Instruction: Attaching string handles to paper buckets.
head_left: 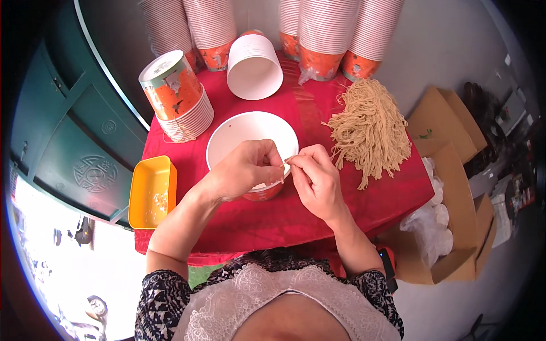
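In front of me a paper bucket, white inside and orange outside, stands upright on the table, its mouth facing up. Over its right near rim my two hands meet. My left hand is closed in a pinch on a short piece of tan cord. The fingertips of my right hand grip the same cord right beside it. Part of the cord is hidden by the fingers. To the right lies a loose heap of tan cords.
A red cloth covers the table. At left are an upside-down bucket stack and a yellow tray. Behind lie a tipped white bucket and tall bucket stacks. An open cardboard box sits right of the table.
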Motion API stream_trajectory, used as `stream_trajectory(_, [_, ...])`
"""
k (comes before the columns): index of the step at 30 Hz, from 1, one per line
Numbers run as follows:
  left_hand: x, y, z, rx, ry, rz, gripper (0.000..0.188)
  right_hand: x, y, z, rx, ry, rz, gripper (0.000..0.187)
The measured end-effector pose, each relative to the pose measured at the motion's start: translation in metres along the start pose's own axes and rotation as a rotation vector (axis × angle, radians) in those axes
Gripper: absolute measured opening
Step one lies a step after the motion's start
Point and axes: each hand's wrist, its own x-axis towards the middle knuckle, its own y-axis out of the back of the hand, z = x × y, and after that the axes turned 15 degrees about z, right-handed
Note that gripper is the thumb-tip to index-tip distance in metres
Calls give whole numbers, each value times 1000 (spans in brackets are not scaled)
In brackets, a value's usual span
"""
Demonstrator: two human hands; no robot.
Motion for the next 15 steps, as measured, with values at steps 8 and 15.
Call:
stream_trajectory(8, [-6, -6, -1, 175, -174, 83, 9, -1, -4, 3, 34, -5, 8, 13])
stream_trajectory(15, [-15, -25, -9, 473, -650, 310, 12, 0, -6, 2, 29, 21, 27, 12])
